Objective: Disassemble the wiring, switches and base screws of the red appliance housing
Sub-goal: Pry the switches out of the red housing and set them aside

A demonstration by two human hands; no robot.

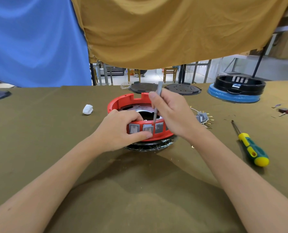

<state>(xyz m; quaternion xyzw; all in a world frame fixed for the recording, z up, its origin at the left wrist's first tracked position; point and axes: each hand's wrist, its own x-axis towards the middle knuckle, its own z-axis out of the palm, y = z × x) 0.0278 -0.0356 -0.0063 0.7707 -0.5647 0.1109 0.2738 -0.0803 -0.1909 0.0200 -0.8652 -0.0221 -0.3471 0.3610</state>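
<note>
no brand or readable writing is seen; only small "o" and "i" marks are visible on the grey rocker switches [140, 128] set in the front wall of the round red plastic housing [123, 101]. the housing is placed on a black ribbed base [150, 145], near the middle of the bench [39, 148] covered with olive cloth. the housing is held by the left hand [121, 128], with fingers curled over its rim and the thumb pressed under the second switch. a thin grey metal tool [157, 101] is pinched by the right hand [171, 113], its tip placed at the rim beside an empty switch opening. inside the housing a metal plate with a round hole is seen. removed grey switches with white wires [202, 117] are lying just right of the right hand. a green and yellow screwdriver [250, 145] is lying toward the right edge, and a white crumpled wad [87, 109] left of the housing.
</note>
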